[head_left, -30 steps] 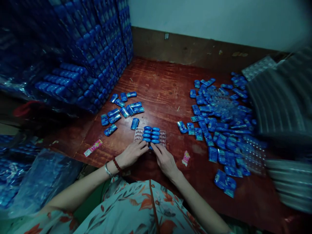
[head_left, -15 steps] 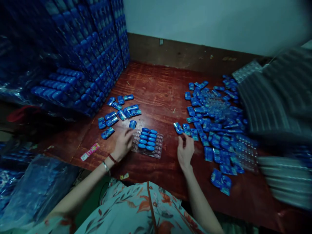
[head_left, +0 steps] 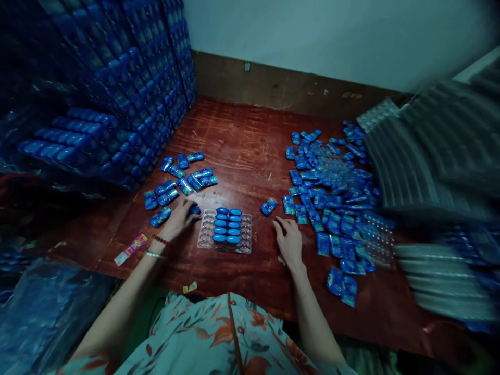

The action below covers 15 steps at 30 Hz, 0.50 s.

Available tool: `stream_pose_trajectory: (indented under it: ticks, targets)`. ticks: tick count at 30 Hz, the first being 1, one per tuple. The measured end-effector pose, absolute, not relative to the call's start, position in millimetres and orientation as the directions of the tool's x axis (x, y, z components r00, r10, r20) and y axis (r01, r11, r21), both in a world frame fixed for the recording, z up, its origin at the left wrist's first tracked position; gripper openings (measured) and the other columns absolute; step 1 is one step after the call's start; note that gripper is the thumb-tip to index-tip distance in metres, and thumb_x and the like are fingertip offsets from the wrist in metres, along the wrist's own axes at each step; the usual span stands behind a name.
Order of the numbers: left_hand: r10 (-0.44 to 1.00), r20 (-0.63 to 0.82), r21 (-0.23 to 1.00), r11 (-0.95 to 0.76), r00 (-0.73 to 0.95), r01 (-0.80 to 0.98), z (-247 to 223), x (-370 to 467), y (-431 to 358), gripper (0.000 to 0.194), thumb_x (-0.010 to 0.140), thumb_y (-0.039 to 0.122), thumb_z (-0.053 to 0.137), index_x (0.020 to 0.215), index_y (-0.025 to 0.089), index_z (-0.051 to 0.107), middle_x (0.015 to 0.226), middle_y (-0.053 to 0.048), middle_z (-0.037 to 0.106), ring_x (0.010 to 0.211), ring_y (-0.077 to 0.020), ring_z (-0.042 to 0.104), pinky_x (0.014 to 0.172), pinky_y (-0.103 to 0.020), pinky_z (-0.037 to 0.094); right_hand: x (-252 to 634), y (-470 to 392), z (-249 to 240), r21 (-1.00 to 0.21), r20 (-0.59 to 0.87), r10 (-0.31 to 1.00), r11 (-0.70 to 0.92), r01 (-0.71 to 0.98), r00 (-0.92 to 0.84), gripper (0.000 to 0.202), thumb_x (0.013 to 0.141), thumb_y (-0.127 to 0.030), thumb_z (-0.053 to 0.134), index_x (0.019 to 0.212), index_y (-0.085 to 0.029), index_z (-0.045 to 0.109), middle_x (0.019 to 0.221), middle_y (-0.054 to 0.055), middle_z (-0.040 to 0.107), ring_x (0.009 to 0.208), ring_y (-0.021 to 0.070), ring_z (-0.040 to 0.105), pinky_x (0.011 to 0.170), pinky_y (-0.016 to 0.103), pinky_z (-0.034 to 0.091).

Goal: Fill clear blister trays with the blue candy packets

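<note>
A clear blister tray (head_left: 245,234) lies in front of me, with two columns of glossy blue oval pieces (head_left: 220,224) across its middle. To the left of the tray, my left hand (head_left: 180,216) has its fingers around a small blue packet (head_left: 194,210), partly hidden by them. My right hand (head_left: 288,237) rests to the right of the tray, fingers apart and slightly curled, holding nothing. Just beyond its fingertips lies a single blue packet (head_left: 269,206).
Loose blue packets (head_left: 184,186) lie at the left, and a larger heap (head_left: 336,200) spreads at the right. Stacked blue packs (head_left: 144,78) rise at the back left. Stacked clear trays (head_left: 414,161) stand at the right. A pink wrapper (head_left: 130,250) lies near the front-left edge.
The view has shifted right. My left hand has moved away from the tray with its fingers now around a packet. One packet at the right now lies apart from the heap, nearer the tray.
</note>
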State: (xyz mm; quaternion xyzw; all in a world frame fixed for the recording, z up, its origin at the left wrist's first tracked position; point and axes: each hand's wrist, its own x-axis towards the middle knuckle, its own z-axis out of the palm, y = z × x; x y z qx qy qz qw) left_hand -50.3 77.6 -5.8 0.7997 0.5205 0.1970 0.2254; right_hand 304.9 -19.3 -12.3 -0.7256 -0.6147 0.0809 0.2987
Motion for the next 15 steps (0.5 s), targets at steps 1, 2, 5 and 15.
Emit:
stream_pose_trajectory:
  ticks: [1, 2, 5, 15]
  targets:
    - [0.929, 0.111, 0.591, -0.348, 0.354, 0.728, -5, -56, 69, 0.033, 0.083, 0.038, 0.054, 0.106, 0.013, 0.056, 0.100, -0.010, 0.054, 0.090, -0.0227, 0.055, 0.081, -0.037, 0.047, 311, -20, -12, -0.581, 0.266, 0.923, -0.076, 0.811, 0.277, 0.040, 0.092, -0.041, 0.038, 0.105, -0.015, 0.065, 0.096, 0.011, 0.061, 0.091, 0.0208, 0.056, 0.085, 0.037, 0.045]
    - [0.941, 0.143, 0.616, -0.327, 0.307, 0.717, -4, -61, 60, 0.035, 0.083, 0.038, 0.054, 0.107, 0.013, 0.057, 0.098, -0.010, 0.055, 0.089, -0.0223, 0.055, 0.081, -0.037, 0.047, 319, -18, -11, -0.605, 0.282, 0.901, -0.100, 0.790, 0.329, 0.040, 0.092, -0.040, 0.037, 0.105, -0.014, 0.065, 0.096, 0.011, 0.062, 0.091, 0.0205, 0.056, 0.086, 0.036, 0.045]
    - [0.976, 0.194, 0.705, -0.206, 0.095, 0.679, 7, -68, 36, 0.038, 0.081, 0.041, 0.057, 0.108, 0.015, 0.060, 0.095, -0.008, 0.058, 0.086, -0.0209, 0.056, 0.080, -0.037, 0.048, 343, 2, -3, -0.552, 0.293, 0.857, -0.211, 0.807, 0.424, 0.044, 0.090, -0.040, 0.037, 0.112, -0.011, 0.061, 0.103, 0.015, 0.061, 0.096, 0.0237, 0.055, 0.088, 0.039, 0.043]
    - [0.977, 0.206, 0.849, -0.208, 0.059, 0.486, 54, -15, -33, 0.019, 0.078, 0.035, 0.067, 0.088, 0.018, 0.066, 0.083, -0.003, 0.065, 0.074, -0.0143, 0.059, 0.067, -0.026, 0.049, 361, 55, 11, -0.524, 0.227, 0.902, -0.204, 0.827, 0.367, 0.048, 0.084, -0.045, 0.046, 0.119, -0.013, 0.058, 0.111, 0.015, 0.061, 0.101, 0.0258, 0.056, 0.088, 0.039, 0.044]
